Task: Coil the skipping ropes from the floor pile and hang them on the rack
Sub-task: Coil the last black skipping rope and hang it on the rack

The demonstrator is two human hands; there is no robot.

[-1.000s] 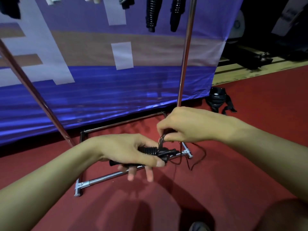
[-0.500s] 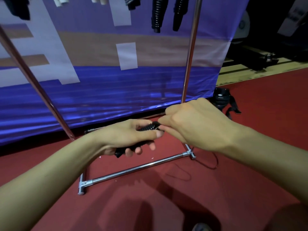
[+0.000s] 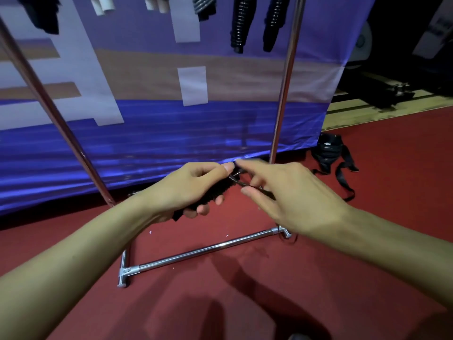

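Observation:
My left hand [image 3: 186,190] grips the black ribbed handles of a skipping rope [image 3: 218,192], held level in front of the chrome rack [image 3: 208,249]. My right hand [image 3: 282,195] is just right of the handles' end; its index finger points toward my left thumb. A thin black cord [image 3: 239,181] loops out of the handles and runs under the curled lower fingers of my right hand. A bit of cord [image 3: 291,239] lies on the red floor by the rack's foot. The rest of the cord is hidden behind my right hand.
Coiled ropes with black ribbed handles [image 3: 241,23] and white handles [image 3: 105,6] hang at the top of the rack. The rack's upright poles [image 3: 282,94] stand before a blue banner [image 3: 171,133]. A black strap bag [image 3: 328,150] lies on the floor at right.
Both hands have lifted the handles from low over the rack's base bar to higher up. My right hand, which covered the handles' end, has drawn back right with its index finger out.

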